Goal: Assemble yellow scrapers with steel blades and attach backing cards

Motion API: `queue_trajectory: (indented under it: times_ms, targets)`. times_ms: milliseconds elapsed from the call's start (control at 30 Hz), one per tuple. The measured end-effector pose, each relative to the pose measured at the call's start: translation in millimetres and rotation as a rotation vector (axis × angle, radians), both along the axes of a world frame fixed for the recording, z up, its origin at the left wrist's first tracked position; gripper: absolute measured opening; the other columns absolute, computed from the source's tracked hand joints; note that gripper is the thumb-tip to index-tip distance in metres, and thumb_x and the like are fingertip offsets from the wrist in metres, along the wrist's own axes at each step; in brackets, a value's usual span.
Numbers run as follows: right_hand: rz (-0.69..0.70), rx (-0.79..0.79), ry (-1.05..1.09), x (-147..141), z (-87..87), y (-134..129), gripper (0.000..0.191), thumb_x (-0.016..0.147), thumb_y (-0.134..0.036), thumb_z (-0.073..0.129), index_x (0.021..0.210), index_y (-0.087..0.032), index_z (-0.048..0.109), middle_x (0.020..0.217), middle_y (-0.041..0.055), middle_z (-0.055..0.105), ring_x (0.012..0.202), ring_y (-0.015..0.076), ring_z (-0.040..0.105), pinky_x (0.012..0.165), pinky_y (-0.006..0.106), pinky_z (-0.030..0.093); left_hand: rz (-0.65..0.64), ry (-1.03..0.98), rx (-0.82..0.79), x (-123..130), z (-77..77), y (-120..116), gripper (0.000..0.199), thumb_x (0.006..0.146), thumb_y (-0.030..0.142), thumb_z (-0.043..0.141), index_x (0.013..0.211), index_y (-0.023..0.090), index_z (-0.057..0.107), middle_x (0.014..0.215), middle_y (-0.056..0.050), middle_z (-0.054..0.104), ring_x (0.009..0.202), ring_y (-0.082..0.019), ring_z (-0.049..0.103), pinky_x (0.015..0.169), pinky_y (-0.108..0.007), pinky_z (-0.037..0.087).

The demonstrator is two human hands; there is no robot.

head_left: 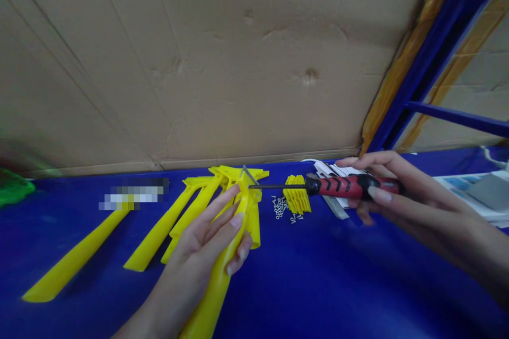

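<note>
My left hand [202,246] is wrapped round a yellow plastic handle [210,296], whose narrow head points away from me. A thin grey strip [249,174] shows at that head. With my right hand [417,209] I grip a red and black screwdriver [344,186], held level. Its dark shaft points left, and the tip meets or overlaps the handle's head; exact contact is too small to tell. Behind my left hand, several similar yellow handles [155,235] lie side by side, partly hidden. A separate yellow handle [79,254] rests farther left.
Small yellow plastic pieces [297,198] stand in a row beside loose screws [280,209] on the blue table [302,286]. White and grey strips [336,206] lie behind the screwdriver. Cardboard [238,63] lines the back; a blue frame [421,69] rises at right. Green material [16,188] sits far left.
</note>
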State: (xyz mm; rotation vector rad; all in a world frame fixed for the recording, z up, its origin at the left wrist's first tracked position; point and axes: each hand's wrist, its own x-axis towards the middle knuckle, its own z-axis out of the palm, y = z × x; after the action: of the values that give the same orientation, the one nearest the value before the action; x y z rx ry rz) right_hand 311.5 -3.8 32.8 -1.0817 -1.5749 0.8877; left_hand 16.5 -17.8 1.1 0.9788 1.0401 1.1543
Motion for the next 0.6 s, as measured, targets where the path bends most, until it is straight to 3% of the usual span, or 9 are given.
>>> queue_trajectory:
  times_ms: [67, 133, 233, 300, 367, 433, 533, 600]
  targets:
    - [0.018, 0.041, 0.002, 0, 2.0, -1, 0.022, 0.090, -0.043, 0.079, 0.109, -0.031, 0.073, 0.092, 0.0011, 0.077, 0.068, 0.0164, 0.069, 0.061, 0.026, 0.056, -0.005, -0.024, -0.011, -1, -4.2, 1, 0.092, 0.081, 0.041, 0.086, 0.160, 0.019, 0.045, 0.056, 0.001, 0.060, 0.047, -0.011, 0.048, 0.048, -0.023, 0.028]
    - [-0.003, 0.073, -0.020, -1, 4.3, -1, 0.021, 0.093, -0.047, 0.075, 0.100, -0.027, 0.071, 0.071, -0.0005, 0.072, 0.053, 0.0156, 0.064, 0.050, 0.026, 0.052, -0.038, -0.020, -0.035, 0, -6.4, 0, 0.088, 0.083, 0.040, 0.085, 0.160, 0.020, 0.046, 0.058, 0.000, 0.062, 0.048, -0.011, 0.048, 0.049, -0.024, 0.030]
    - [-0.074, 0.053, -0.111, -2, 4.2, 1, 0.035, 0.101, -0.057, 0.060, 0.090, -0.024, 0.066, 0.051, -0.0042, 0.058, 0.038, 0.0126, 0.053, 0.040, 0.024, 0.041, -0.047, -0.032, -0.050, 2, -4.1, -2, 0.090, 0.085, 0.042, 0.083, 0.162, 0.019, 0.042, 0.057, 0.001, 0.062, 0.047, -0.011, 0.044, 0.050, -0.025, 0.028]
    - [-0.070, 0.024, -0.139, 2, 1.3, 3, 0.036, 0.102, -0.057, 0.057, 0.093, -0.024, 0.067, 0.056, -0.0028, 0.062, 0.045, 0.0130, 0.058, 0.046, 0.023, 0.046, -0.029, -0.026, -0.066, 4, 1.0, -3, 0.100, 0.082, 0.044, 0.085, 0.164, 0.015, 0.036, 0.057, 0.001, 0.062, 0.048, -0.012, 0.043, 0.050, -0.026, 0.026]
    - [-0.011, 0.004, -0.112, 7, -1.3, 3, 0.033, 0.097, -0.053, 0.069, 0.117, -0.028, 0.067, 0.083, 0.0013, 0.076, 0.064, 0.0157, 0.069, 0.057, 0.024, 0.054, -0.040, 0.000, -0.084, 4, 6.5, -3, 0.110, 0.075, 0.045, 0.090, 0.164, 0.012, 0.035, 0.055, 0.001, 0.061, 0.048, -0.012, 0.043, 0.050, -0.027, 0.026]
    - [0.034, -0.001, -0.082, 9, -1.5, 3, 0.034, 0.092, -0.046, 0.078, 0.121, -0.031, 0.067, 0.105, 0.0033, 0.079, 0.074, 0.0155, 0.073, 0.064, 0.024, 0.058, -0.049, 0.012, -0.092, 3, 8.9, -3, 0.110, 0.073, 0.044, 0.091, 0.163, 0.013, 0.036, 0.055, 0.002, 0.061, 0.049, -0.013, 0.043, 0.051, -0.027, 0.026]
    - [0.018, 0.021, -0.050, 6, 1.8, 3, 0.022, 0.097, -0.048, 0.071, 0.102, -0.027, 0.070, 0.078, -0.0006, 0.073, 0.052, 0.0111, 0.064, 0.049, 0.021, 0.051, -0.065, 0.000, -0.078, 3, 4.0, -5, 0.101, 0.080, 0.045, 0.087, 0.163, 0.016, 0.037, 0.056, 0.002, 0.061, 0.050, -0.012, 0.044, 0.051, -0.026, 0.027]
    - [-0.040, 0.048, -0.085, 4, 3.6, 3, 0.032, 0.102, -0.054, 0.061, 0.092, -0.024, 0.068, 0.057, -0.0042, 0.061, 0.040, 0.0095, 0.053, 0.040, 0.020, 0.042, -0.042, -0.008, -0.071, 4, -1.8, -8, 0.097, 0.085, 0.045, 0.084, 0.164, 0.015, 0.036, 0.057, 0.002, 0.061, 0.050, -0.012, 0.043, 0.050, -0.026, 0.027]
